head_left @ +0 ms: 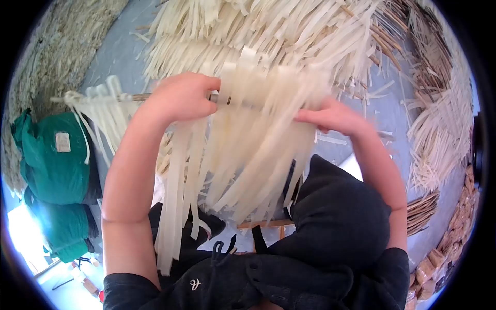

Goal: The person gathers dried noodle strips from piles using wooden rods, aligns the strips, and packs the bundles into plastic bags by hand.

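Long pale strips (258, 134) hang over a thin rod (139, 96) held across in front of my lap, blurred by motion. My left hand (188, 98) is at the rod, thumb and fingers closed around it, with a gap of bare rod just to its right. More strips (106, 111) hang from the rod's left end. My right hand (330, 116) is at the right side of the hanging strips, its fingers pressed against them; some fingertips are hidden behind the strips.
A large pile of pale strips (268, 31) lies ahead on the grey floor (116, 59). Bundles of strips and sticks (439, 129) are at the right, with brown blocks (428, 268) below. Green sacks (57, 165) stand at the left, beside rough matting (57, 51).
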A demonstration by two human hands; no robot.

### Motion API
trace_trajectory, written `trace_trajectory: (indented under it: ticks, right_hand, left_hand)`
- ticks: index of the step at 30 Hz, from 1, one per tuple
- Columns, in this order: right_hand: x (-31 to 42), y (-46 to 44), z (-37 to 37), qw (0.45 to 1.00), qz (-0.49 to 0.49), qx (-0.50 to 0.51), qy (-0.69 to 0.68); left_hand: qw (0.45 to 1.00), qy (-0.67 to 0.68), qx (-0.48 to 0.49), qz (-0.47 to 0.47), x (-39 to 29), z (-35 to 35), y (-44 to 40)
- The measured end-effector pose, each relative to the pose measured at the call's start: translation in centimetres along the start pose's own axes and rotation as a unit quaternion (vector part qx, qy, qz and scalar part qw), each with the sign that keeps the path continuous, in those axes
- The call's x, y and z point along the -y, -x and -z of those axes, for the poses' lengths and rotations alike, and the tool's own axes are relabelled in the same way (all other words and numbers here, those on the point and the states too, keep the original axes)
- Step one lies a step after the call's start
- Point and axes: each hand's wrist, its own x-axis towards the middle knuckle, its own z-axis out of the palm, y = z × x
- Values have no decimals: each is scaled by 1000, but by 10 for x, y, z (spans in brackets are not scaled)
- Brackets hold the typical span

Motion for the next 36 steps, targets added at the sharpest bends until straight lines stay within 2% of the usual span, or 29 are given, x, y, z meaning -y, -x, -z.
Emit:
trace_trajectory:
  ticks: [1, 2, 4, 5, 7, 8, 10, 12, 13, 14, 15, 16, 18, 19, 21, 23, 25, 27, 29, 31, 34, 36]
  right_hand:
    - [-10, -12, -1, 988, -143, 48, 16]
    - [-26, -24, -8, 986, -155, 64, 9]
    - [-63, -43, -22, 982, -171, 80, -1]
    - [-80, -51, -26, 976, -199, 73, 40]
    - [-115, -66, -27, 968, -231, 63, 78]
    - [-135, -70, -24, 968, -214, 45, 121]
    - [-160, -74, -16, 965, -200, 29, 164]
    - [-177, -74, -7, 987, -143, 45, 62]
    - [-180, -73, -7, 986, -148, 45, 62]
    - [-182, -73, -6, 991, -89, 32, 98]
    - [-183, -72, -6, 990, -31, 18, 135]
    - [-184, -72, -8, 990, -34, 19, 137]
    - [-186, -70, -14, 942, -35, -31, 331]
    - [-182, -61, -15, 941, -37, -30, 334]
    - [-172, -38, -15, 933, -108, -133, 315]
    - [-159, -25, -8, 928, -152, -121, 319]
    - [-163, -16, -6, 920, -197, -112, 319]
    - [-169, -13, -9, 956, -91, -152, 234]
    - [-164, -8, -8, 957, -70, -115, 255]
    - [-153, -1, -7, 957, -48, -76, 277]
    - [-146, 10, -12, 938, -27, -131, 319]
    - [-152, 25, -2, 877, 6, -198, 438]
  left_hand:
    - [998, 27, 58, -28, 14, -13, -24]
    - [990, 54, 116, -57, 31, -36, -49]
    - [986, 40, 152, -60, 54, -87, -92]
    - [985, 39, 154, -62, 55, -109, -100]
    - [997, 36, 69, 23, 47, -146, -109]
    - [996, 36, 74, 18, 39, -158, -112]
    - [993, 114, -29, 17, 20, -178, -116]
    - [984, 100, -141, -52, -11, -200, -111]
    - [978, 89, -164, -88, -30, -208, -106]
    - [971, 79, -189, -125, -50, -213, -102]
    - [970, 84, -188, -126, -70, -216, -97]
    - [971, 77, -173, -143, -88, -218, -92]
    - [972, 75, -157, -159, -112, -226, -91]
    - [973, 69, -170, -142, -119, -233, -93]
    - [973, 65, -183, -125, -127, -245, -98]
    - [977, 39, -184, -103, -132, -253, -99]
    - [971, 37, -199, -130, -136, -249, -96]
    - [963, 33, -215, -156, -136, -250, -98]
    - [957, 70, -242, -143, -132, -255, -108]
    - [955, 43, -259, -135, -118, -251, -118]
    - [948, 5, -290, -134, -93, -245, -127]
    - [941, -5, -311, -136, -79, -237, -132]
